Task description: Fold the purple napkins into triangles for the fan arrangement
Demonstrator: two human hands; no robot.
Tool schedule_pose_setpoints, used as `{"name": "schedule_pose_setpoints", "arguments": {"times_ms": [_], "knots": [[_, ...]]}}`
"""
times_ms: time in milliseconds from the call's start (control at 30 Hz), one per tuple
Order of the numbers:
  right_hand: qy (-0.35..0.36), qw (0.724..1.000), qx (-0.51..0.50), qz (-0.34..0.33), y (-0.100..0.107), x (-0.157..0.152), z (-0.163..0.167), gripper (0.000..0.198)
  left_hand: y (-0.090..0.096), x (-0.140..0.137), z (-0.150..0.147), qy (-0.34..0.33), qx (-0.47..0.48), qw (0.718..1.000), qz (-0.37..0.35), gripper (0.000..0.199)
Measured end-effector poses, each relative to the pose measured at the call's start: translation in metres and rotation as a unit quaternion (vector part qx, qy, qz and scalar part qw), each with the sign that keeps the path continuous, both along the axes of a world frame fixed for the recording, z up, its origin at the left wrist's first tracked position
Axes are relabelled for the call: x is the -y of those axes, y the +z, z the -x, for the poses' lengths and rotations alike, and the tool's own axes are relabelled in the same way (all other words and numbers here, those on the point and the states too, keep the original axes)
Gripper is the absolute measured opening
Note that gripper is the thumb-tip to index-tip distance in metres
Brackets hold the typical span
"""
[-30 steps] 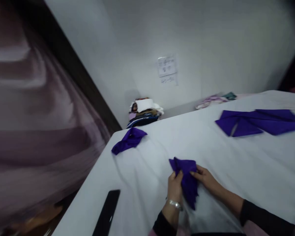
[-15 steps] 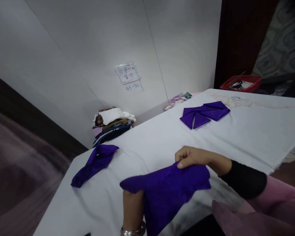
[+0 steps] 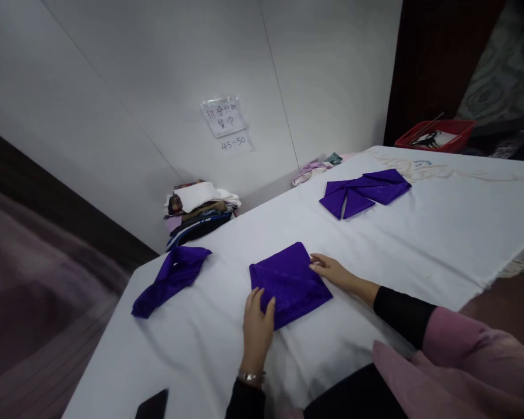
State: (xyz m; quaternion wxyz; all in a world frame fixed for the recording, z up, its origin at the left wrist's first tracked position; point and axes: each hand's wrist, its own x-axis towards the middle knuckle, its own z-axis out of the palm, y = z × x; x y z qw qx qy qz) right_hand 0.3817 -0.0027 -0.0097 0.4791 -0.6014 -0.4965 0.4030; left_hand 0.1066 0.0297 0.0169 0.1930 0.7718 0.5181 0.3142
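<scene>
A purple napkin (image 3: 290, 284), folded into a rough square, lies flat on the white-covered table (image 3: 227, 355) in front of me. My left hand (image 3: 258, 314) rests at its lower left edge, thumb and fingers apart. At the right edge is my right hand (image 3: 332, 270), its fingertips touching or just beside the cloth, lightly bent and spread. Farther back on the right lie folded purple napkins (image 3: 367, 192) with pointed ends, overlapping each other. To the left, a loosely bunched purple cloth (image 3: 171, 280) lies near the table's edge.
Piled folded clothes (image 3: 201, 212) stand by the wall at the back left. Pale pink and green cloths (image 3: 314, 170) lie along the far edge. A red basket (image 3: 436, 137) sits at the far right. A dark flat object (image 3: 152, 405) lies near the front. Handwritten paper signs (image 3: 225, 119) hang on the wall.
The napkin, earlier raised and draped over my left hand with my right hand gripping its top, now lies flat in a square. Both hands have loosened, and my left hand shows again.
</scene>
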Motion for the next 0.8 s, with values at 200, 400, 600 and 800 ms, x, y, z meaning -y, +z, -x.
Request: {"name": "schedule_pose_setpoints", "arguments": {"times_ms": [200,400,600,800], "knots": [[0.043,0.962,0.251,-0.097,-0.008,0.000,0.015,0.044,-0.015,0.007,-0.033,0.009,-0.207,0.978,-0.014,0.042],[0.047,0.959,0.256,-0.109,-0.011,0.001,0.023,0.039,-0.017,-0.001,-0.032,0.021,-0.198,0.979,-0.049,0.023],[0.017,0.981,0.147,-0.124,-0.015,0.006,0.015,0.030,-0.010,0.002,-0.028,0.022,-0.104,0.993,-0.042,0.020],[-0.034,0.991,0.077,-0.106,-0.022,0.013,0.007,0.027,0.008,0.015,-0.007,0.047,0.038,0.997,-0.043,0.024]]}}
